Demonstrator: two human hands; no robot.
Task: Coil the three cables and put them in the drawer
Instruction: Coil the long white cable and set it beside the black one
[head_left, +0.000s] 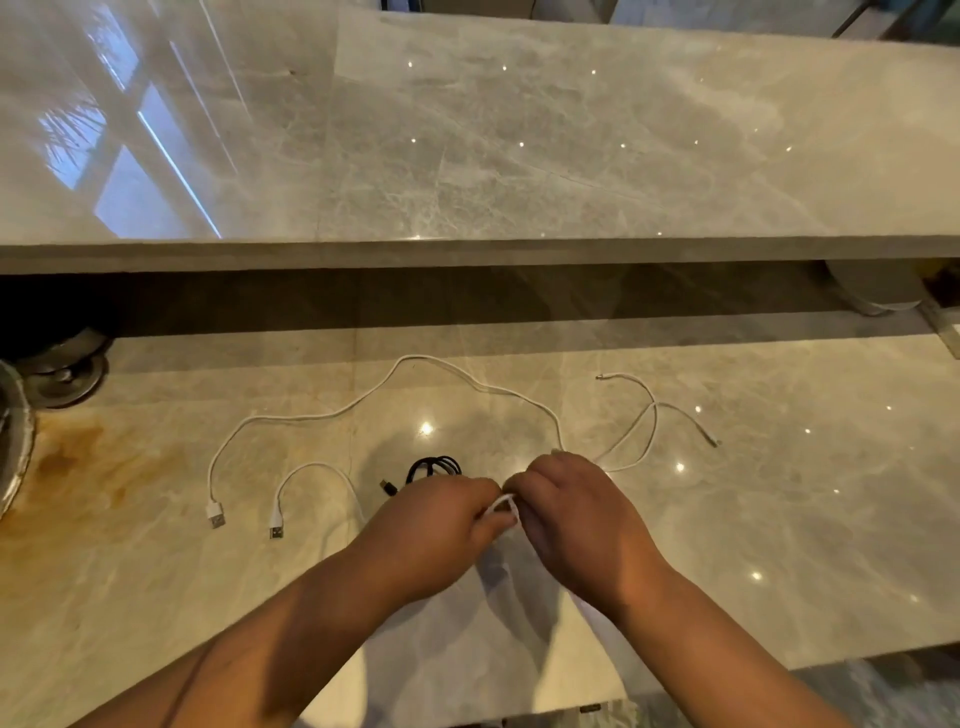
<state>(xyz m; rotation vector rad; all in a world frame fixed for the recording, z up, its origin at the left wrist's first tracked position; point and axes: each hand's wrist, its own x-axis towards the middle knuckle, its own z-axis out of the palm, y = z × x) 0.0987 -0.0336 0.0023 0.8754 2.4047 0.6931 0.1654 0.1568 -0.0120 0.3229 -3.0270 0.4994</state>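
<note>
Fingers of left hand (447, 519) and right hand (566, 512) pinch a small white loop (503, 503) between them, low over the desk (779, 519). Long white cable (363, 402) and second white cable (311, 470) trail slack; black cable (434, 466) lies bunched just beyond. Judged light, limp, springy: hold near a plug, wind loosely. No drawer visible.

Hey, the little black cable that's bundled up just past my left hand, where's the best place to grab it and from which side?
Take the black cable by its looped bundle, not by the loose plug end that trails to the left. Come straight down from above and pinch across all the loops, so the coil probably holds together. The left hand lies nearest; both hands are now busy with a white cable.
</note>
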